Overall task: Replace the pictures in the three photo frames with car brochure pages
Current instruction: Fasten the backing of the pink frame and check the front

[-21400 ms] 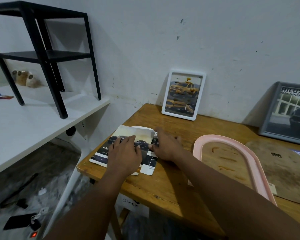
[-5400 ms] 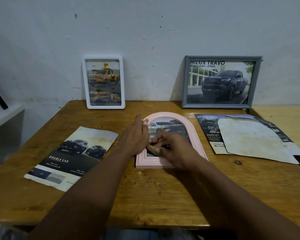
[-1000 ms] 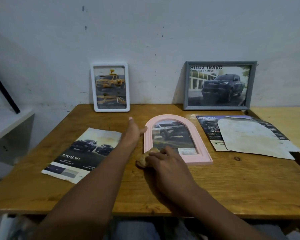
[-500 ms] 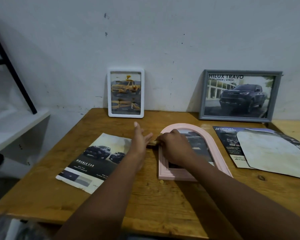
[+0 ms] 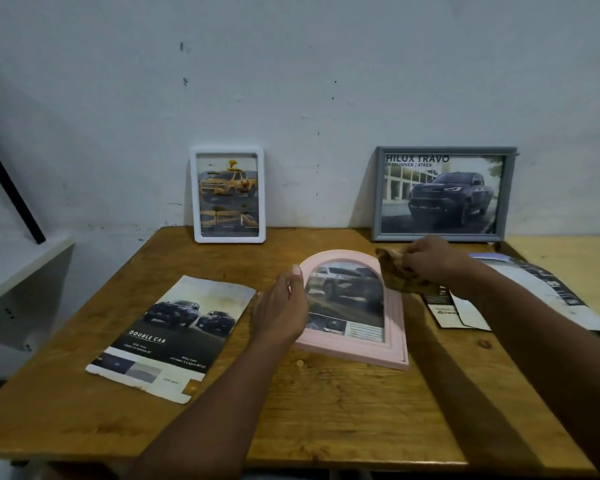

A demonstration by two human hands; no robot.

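Pink frame (image 5: pixel 394 327) flat on table (image 5: pixel 326 410), mid-table, car page already inside. Left hand (image 5: pixel 280 311) at frame's left edge, fingers open, loosely curved against rim. Right hand (image 5: pixel 430 261) just right of frame's arch, fingers pinched on brown cloth (image 5: pixel 395 275). Frame likely light, rigid plastic; pane probably fragile, smudge-prone: take by side rims.

An arched frame (image 5: pixel 394 327) lies flat at the centre of a desk (image 5: pixel 326 410), a loose brochure page (image 5: pixel 174 337) to its left and more pages (image 5: pixel 534 292) to its right. Two frames (image 5: pixel 228 195) (image 5: pixel 444 194) stand behind, leaning against the wall (image 5: pixel 291 81).
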